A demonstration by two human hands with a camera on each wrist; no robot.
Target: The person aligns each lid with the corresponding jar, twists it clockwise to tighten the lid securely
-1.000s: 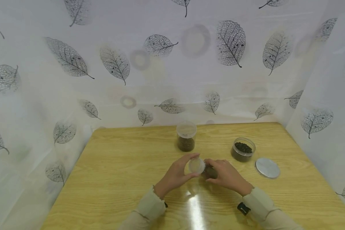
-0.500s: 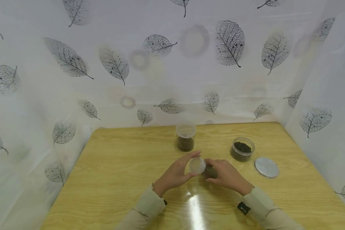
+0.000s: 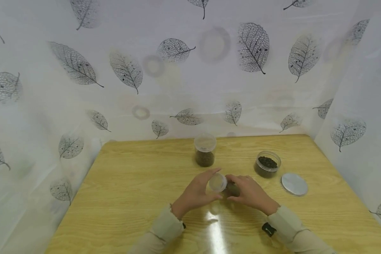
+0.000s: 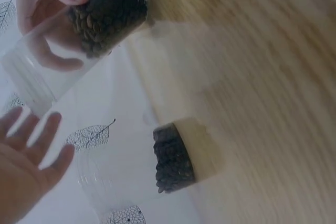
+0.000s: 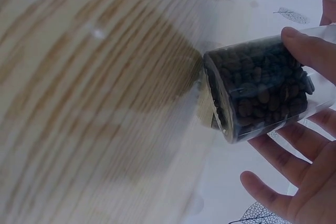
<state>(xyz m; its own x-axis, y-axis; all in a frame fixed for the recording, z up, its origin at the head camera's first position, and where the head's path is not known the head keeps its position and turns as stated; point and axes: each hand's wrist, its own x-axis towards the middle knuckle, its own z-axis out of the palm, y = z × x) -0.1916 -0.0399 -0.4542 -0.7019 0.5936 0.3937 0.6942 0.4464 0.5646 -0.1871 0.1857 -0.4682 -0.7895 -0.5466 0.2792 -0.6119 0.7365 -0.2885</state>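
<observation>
A clear jar part filled with dark brown coffee beans point(image 5: 262, 85) leans in the grip of my right hand point(image 3: 249, 190), its thumb on one side and its fingers on the other. The ridged clear top point(image 3: 218, 182) of that jar tilts toward my left hand point(image 3: 195, 190). In the left wrist view the fingers of the left hand point(image 4: 26, 166) are spread, with the fingertips right at the jar's rim. Behind the hands a second clear jar point(image 3: 205, 150) stands upright, its lower part holding dark beans.
To the right stands a low clear tub point(image 3: 266, 169) with dark contents. A round silver lid point(image 3: 294, 184) lies flat beside it. The wooden table point(image 3: 139, 176) ends at a leaf-patterned curtain point(image 3: 190, 88) at the back and sides.
My left hand's thumb and fingers have spread apart and come off the jar's top. The right hand and its jar stay in place.
</observation>
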